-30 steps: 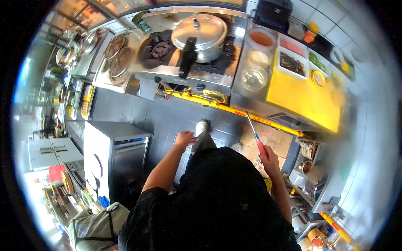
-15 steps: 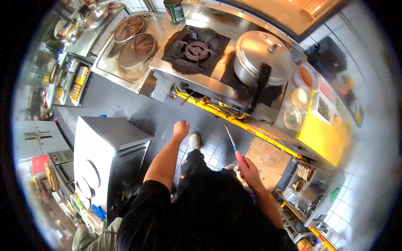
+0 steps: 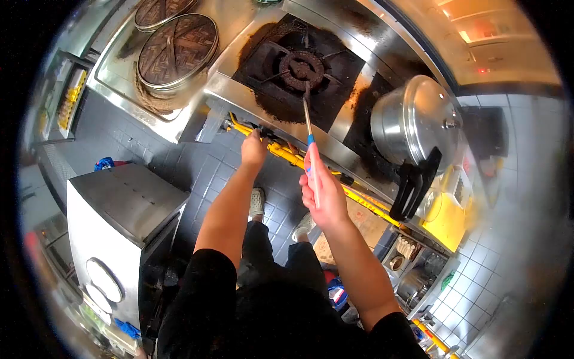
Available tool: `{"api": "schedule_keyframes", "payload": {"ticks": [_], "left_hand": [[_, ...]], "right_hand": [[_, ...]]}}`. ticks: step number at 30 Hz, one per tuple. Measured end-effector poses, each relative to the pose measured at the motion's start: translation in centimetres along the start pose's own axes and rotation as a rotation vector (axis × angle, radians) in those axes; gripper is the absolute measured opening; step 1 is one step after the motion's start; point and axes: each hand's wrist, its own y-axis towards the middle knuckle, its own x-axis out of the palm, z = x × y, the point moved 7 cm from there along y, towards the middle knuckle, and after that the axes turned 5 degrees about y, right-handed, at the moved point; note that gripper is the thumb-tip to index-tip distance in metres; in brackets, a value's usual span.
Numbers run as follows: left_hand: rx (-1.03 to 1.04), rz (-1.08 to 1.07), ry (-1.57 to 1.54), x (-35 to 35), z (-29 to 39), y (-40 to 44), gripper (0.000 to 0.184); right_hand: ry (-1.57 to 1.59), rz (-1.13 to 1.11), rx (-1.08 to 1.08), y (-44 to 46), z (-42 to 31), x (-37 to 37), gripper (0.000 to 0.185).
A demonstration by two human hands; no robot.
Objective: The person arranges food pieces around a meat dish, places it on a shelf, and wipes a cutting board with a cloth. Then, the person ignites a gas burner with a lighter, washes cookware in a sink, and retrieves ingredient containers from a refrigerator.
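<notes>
My right hand [image 3: 326, 194] is closed round the pink and blue handle of a long-necked gas lighter [image 3: 308, 122]. The lighter's metal tip reaches to the front edge of the round burner [image 3: 301, 70] on the blackened stove top; no flame shows. My left hand [image 3: 255, 148] is down at the stove's front, against the yellow gas pipe [image 3: 287, 155]. Its fingers are curled at a dark fitting there, and what they grip is hidden. Right of the burner sits a lidded pressure cooker [image 3: 412, 122] with a black handle.
Woven bamboo steamers [image 3: 177, 51] stand on the steel counter to the left. A white cabinet with a steel top [image 3: 128, 194] is behind on the left. At right are a yellow board [image 3: 443, 221] and shelves with pots [image 3: 414, 284]. Grey floor tiles [image 3: 206, 173] lie below.
I have come closer to the stove. My right hand has raised the lighter from beside my legs to the burner. My left hand has moved forward to the yellow pipe.
</notes>
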Motion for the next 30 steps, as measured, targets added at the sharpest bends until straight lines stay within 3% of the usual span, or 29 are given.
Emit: {"api": "schedule_keyframes", "payload": {"ticks": [5,8,11,14,17,30], "left_hand": [[0.069,0.119,-0.216,1.1,-1.9,0.6,0.03],[-0.171,-0.111,-0.566,2.8,-3.5,0.8,0.027],[-0.246,-0.186,-0.855,2.5,-2.8,0.7,0.027],[-0.493,-0.295,-1.132,3.4,-3.2,0.3,0.025],[-0.59,-0.362,-1.398,5.7,-3.9,0.1,0.029],[-0.632,-0.336,-1.407,5.2,-3.2,-0.4,0.019]], "right_hand": [[0.047,0.097,-0.054,3.8,-1.3,3.2,0.037],[0.052,0.106,-0.024,5.1,-0.9,3.2,0.036],[0.065,0.103,-0.05,5.8,-0.9,3.7,0.034],[0.08,0.107,-0.004,6.7,-0.2,3.5,0.032],[0.091,0.127,-0.012,6.8,-0.1,3.4,0.029],[0.166,0.002,0.001,7.5,0.2,2.6,0.03]]}}
